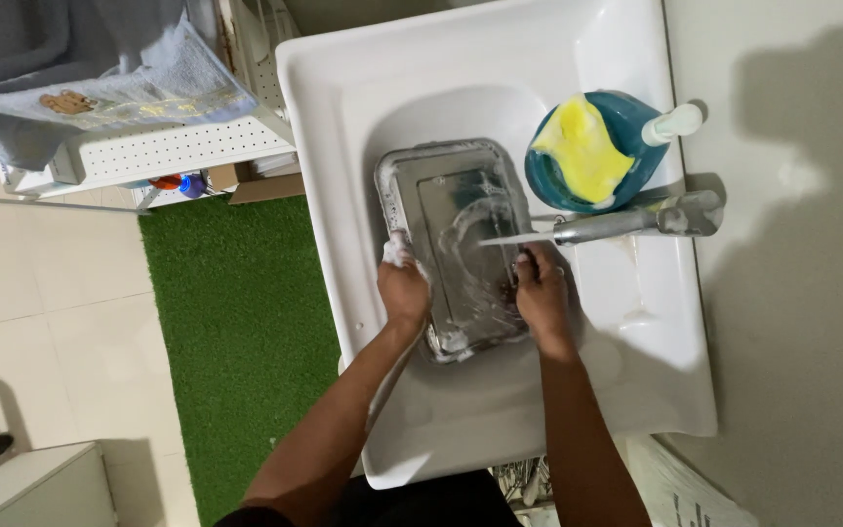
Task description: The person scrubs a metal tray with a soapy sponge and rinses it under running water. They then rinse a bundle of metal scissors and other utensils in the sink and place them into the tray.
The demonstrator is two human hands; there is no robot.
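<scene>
- Head view: steel tray [461, 249], rectangular and soapy, lies in the white sink [343, 117].
- Your left hand [404, 288] grips the tray's left rim, fingers curled, suds on top.
- Your right hand [542, 291] clasps the tray's right rim, beneath the faucet [617, 224].
- Teal soap bottle [626, 146] with a yellow sponge [582, 146] sits far right.

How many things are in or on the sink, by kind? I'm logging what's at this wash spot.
Metal tray, soapy, held by the left hand and right hand: 1
Teal soap bottle with pump: 1
Yellow sponge: 1
Metal tap: 1
Total: 4, all at the white sink.
</scene>
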